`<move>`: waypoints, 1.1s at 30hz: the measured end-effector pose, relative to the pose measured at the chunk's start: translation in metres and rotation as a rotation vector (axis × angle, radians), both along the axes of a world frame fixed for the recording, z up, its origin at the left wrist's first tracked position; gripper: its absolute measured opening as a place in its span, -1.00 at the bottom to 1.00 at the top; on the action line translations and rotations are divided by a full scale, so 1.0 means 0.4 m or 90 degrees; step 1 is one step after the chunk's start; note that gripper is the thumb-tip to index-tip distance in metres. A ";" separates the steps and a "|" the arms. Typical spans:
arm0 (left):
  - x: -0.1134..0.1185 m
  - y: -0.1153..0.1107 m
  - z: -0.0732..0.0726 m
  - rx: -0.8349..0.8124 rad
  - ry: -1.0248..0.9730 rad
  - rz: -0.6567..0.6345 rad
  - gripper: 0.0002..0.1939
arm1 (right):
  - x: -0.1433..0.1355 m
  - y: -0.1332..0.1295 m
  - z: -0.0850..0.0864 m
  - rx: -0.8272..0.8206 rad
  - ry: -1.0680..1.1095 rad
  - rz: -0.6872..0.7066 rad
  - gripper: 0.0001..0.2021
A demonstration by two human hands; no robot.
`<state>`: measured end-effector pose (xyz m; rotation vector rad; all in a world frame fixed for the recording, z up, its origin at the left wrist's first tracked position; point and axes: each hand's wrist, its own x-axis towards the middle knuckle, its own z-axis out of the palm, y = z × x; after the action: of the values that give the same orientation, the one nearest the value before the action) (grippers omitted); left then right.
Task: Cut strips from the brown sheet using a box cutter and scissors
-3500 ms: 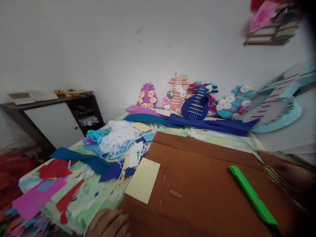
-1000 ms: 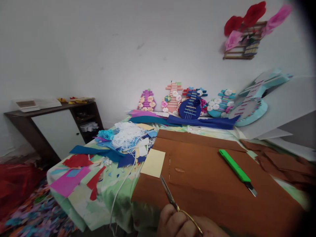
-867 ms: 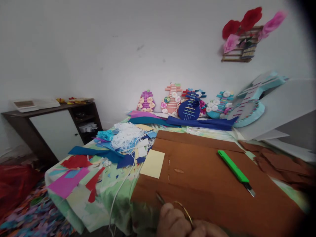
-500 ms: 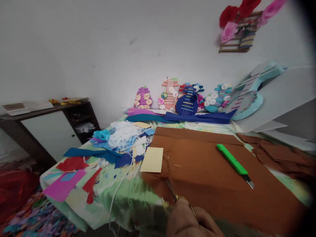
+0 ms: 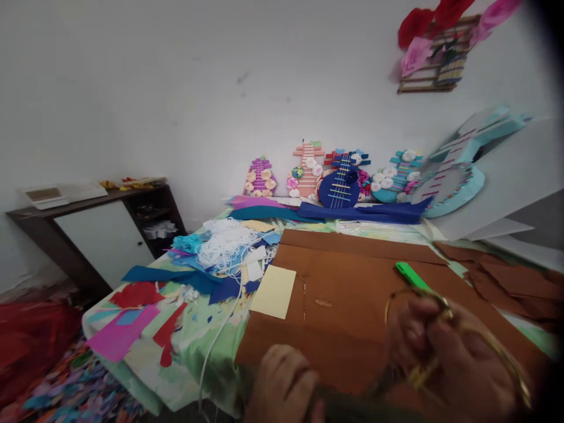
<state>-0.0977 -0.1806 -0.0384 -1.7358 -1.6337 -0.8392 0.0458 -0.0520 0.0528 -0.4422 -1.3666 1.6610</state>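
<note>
Right hand [image 5: 445,358] seen closed through the loops of gold scissors [image 5: 423,367], blurred, blades hidden; left hand [image 5: 284,385] curled on the near edge of the brown sheet [image 5: 352,305], grip unclear. Left fingers could be nicked. Green knife [image 5: 412,276] just beyond could be knocked off the desk [image 5: 194,335].

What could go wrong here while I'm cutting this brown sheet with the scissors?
The right hand holds the scissors close to the left hand at the brown sheet, so fingers could get nicked. The green utility knife lies on the sheet right behind the right hand and could get knocked. The white cord trailing off the table edge might snag.
</note>
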 end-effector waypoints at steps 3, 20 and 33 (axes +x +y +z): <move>-0.037 -0.002 0.008 -0.041 -0.010 0.069 -0.79 | -0.120 0.029 0.048 -0.090 0.094 0.103 -0.45; -0.071 -0.026 -0.059 -0.130 0.067 0.119 -0.52 | -0.372 0.119 -0.091 -0.237 0.034 0.051 -0.63; -0.064 -0.030 -0.072 -0.117 0.039 0.129 -0.56 | -0.372 0.093 -0.074 -0.282 -0.050 -0.006 -0.65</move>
<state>-0.1232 -0.1926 -0.0670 -1.6639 -1.8561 -0.5503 -0.1030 -0.0147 0.0230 -0.7722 -1.0413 1.9576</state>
